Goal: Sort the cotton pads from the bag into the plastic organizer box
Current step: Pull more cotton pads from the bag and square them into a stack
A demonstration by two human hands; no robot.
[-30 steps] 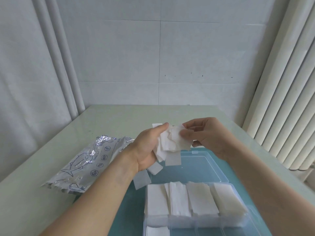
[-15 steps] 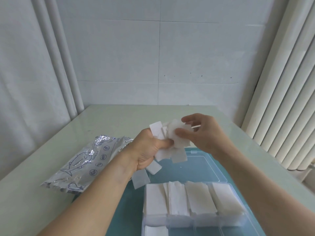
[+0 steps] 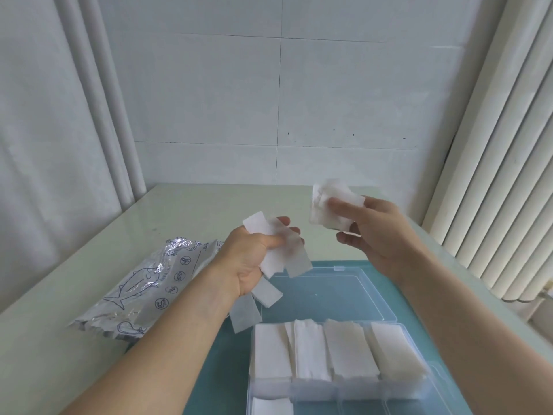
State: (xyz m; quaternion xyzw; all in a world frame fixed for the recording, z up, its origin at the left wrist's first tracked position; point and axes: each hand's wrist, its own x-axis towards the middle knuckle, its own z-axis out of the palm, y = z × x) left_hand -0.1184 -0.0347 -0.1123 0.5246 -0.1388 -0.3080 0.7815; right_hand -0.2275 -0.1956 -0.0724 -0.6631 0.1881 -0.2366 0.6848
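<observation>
head view: the left hand (image 3: 254, 259) is curled around a loose, fanned bundle of pads (image 3: 276, 250), some poking up past the fingers and others drooping below the palm, which suggests it serves as the holding stock while the other hand picks. the right hand (image 3: 374, 232) pinches a small separate batch (image 3: 330, 203) between thumb and fingers, raised and well apart from the left, probably so the few sheets can be squared up on their own before going down. both hands hover above the open lid (image 3: 344, 295) of the box (image 3: 341, 387), which lies flat behind the tray, keeping the drop short. in the box, the far row of compartments is packed with neat upright-edged stacks of pads (image 3: 314, 351) side by side, and a nearer compartment at the bottom left shows another stack (image 3: 272, 407) (the rest of the near row is cut off by the frame, so i cannot tell how full it is). the silver bag (image 3: 143, 283) lies flattened on the table (image 3: 194, 205) to the left of the box, beside the left forearm, within easy reach yet out of the working path; whether pads remain inside i cannot tell. a teal mat (image 3: 227, 369) sits under the box. judging by the full far row, the sorting looks well along, and the next step likely calls for aligning the right hand's batch to a compartment's width.
</observation>
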